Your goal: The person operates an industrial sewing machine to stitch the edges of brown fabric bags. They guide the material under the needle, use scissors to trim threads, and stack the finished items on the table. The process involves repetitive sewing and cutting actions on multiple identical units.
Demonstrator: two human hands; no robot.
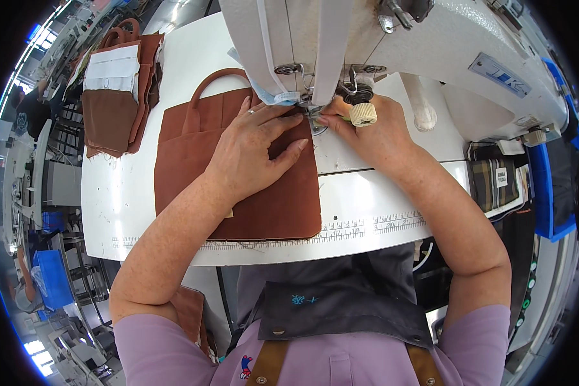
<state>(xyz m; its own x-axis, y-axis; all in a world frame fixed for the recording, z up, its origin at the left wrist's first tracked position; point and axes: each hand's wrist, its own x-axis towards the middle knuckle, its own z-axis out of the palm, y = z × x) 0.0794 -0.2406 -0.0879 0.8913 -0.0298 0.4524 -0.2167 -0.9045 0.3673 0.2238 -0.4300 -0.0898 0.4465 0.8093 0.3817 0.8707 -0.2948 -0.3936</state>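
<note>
My left hand [257, 141] lies spread on a brown bag panel [270, 206] with a looped handle at the top, its fingertips beside the presser foot [312, 119] of a white sewing machine [463, 58]. Just right of the foot, my right hand [373, 138] has thumb and index finger pinched together on something small that I cannot make out, partly behind a cream knob [363, 112]. A pale blue and white tape [283, 96] hangs at the needle area.
A stack of brown bag pieces [112, 96] sits at the table's back left. At right are plaid fabric [489, 186] and a blue bin [543, 202]. More blue bins [51, 276] and other people [29, 112] are at far left. A ruler [379, 225] runs along the front edge.
</note>
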